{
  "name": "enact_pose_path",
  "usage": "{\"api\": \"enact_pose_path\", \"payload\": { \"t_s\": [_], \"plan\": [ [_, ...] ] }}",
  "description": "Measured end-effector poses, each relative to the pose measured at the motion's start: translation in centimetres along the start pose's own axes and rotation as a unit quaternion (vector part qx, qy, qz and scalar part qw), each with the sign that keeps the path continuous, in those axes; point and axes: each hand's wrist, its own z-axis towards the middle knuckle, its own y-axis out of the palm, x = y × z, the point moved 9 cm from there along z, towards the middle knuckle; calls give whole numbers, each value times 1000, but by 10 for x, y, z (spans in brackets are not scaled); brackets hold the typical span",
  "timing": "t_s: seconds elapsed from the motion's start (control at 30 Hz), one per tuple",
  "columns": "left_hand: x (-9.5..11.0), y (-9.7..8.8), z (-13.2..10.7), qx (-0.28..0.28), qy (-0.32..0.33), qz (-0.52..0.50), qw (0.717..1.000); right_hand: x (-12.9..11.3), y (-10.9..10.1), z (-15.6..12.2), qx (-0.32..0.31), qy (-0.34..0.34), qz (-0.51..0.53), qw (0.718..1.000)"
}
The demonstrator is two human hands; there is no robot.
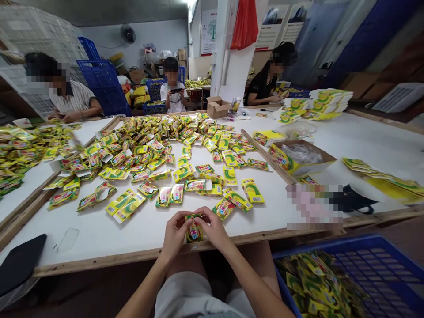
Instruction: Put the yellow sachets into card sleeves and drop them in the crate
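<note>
Between both hands, at the table's front edge, is a small yellow-and-green printed box (194, 232). My left hand (177, 229) grips its left side, thumb on the front near the top. From the other side my right hand (212, 225) pinches it, thumb also near the top edge. The fingers behind the box are partly hidden. Just beyond the hands lie more of these small boxes (170, 195), some with white flaps standing out. A large heap of them (149, 137) spreads over the white table (142, 238).
Right of me stands a blue crate (371, 265) with many small boxes inside. A wooden strip (268, 157) divides the table; beyond it sits an open carton (308, 159) holding clear plastic. A dark tablet-like object (21, 265) lies at left. Other people sit around the tables.
</note>
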Motion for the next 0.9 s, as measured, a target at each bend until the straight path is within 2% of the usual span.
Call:
{"api": "enact_pose_path", "payload": {
  "t_s": [0.07, 0.13, 0.2, 0.27, 0.33, 0.37, 0.43, 0.5, 0.57, 0.63, 0.73, 0.77, 0.83, 0.9],
  "plan": [
    [9, 8, 0, -2, 12, 5, 1000, -14, -29, -13, 28, -16, -41, 999],
    [18, 18, 5, -12, 29, 32, 999, -29, -80, -34, 76, -17, -134, 988],
    [21, 31, 15, -18, 47, 93, 994, -37, -140, -59, 116, 20, -261, 958],
    [19, 50, 28, -30, 67, 172, 982, -39, -189, -76, 142, 50, -378, 913],
    [14, 76, 37, -53, 99, 239, 964, -34, -210, -78, 163, 50, -424, 889],
    [12, 89, 39, -65, 115, 265, 955, -29, -209, -73, 167, 38, -424, 889],
    [9, 107, 39, -83, 140, 297, 941, -16, -190, -50, 151, 9, -407, 901],
    [9, 110, 35, -92, 152, 297, 938, 0, -169, -23, 130, -1, -396, 909],
    [12, 96, 29, -93, 154, 275, 944, 11, -161, -2, 128, 10, -394, 910],
    [14, 69, 26, -69, 135, 241, 959, 13, -164, 6, 151, 19, -376, 914],
    [14, 32, 23, -10, 77, 161, 984, 11, -161, -1, 190, 8, -223, 956],
    [14, 26, 21, 2, 59, 123, 991, 12, -152, -5, 194, 6, -141, 971],
    [15, 24, 19, 11, 38, 45, 998, 19, -119, -11, 181, 9, 2, 983],
    [18, 25, 17, 21, 30, -9, 999, 24, -80, -15, 160, 14, 76, 984]
  ]
}}
